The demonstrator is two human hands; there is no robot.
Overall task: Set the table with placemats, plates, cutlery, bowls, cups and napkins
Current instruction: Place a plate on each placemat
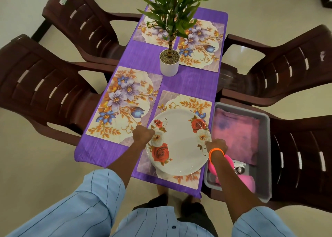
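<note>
A white plate (179,143) with red and white roses, possibly a small stack, is over the near right floral placemat (186,100). My left hand (142,133) grips its left rim and my right hand (216,145), with an orange band at the wrist, grips its right rim. Three more floral placemats lie on the purple tablecloth (188,82): near left (124,103), far left (152,33) and far right (201,44).
A grey tub (265,128) on the chair at the right holds pink napkins (235,134), pink cups or bowls (249,182) and cutlery (239,169). A potted plant (169,62) stands mid-table. Dark brown plastic chairs (45,85) ring the table.
</note>
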